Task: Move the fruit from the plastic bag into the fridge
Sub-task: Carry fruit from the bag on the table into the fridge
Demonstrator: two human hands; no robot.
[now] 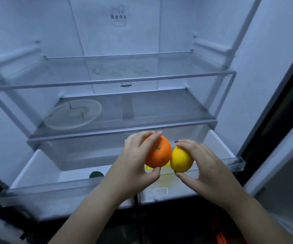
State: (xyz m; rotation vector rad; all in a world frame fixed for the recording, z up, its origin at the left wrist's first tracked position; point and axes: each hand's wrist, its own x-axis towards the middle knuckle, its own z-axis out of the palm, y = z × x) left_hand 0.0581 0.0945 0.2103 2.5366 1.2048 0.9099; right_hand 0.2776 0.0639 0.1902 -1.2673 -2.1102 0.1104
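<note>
left hand point(133, 159): fingers pinch orange point(159, 152) | right hand point(207, 166): fingers pinch lemon point(181, 160) | fruits touching, above open fridge drawer point(41, 173)

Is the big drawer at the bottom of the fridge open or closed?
Open. The drawer sticks out past the shelf above it, and you can see down inside to a dark green thing on its floor.

The left forearm point(89, 208) and right forearm point(258, 219) are bare and reach forward from the bottom edge, angling toward each other. The left hand point(133, 164) pinches an orange point(159, 153), fingers curled over its top, thumb beneath. The right hand point(207, 166) grips a lemon point(181, 160) the same way. The hands are side by side, close together.
</note>
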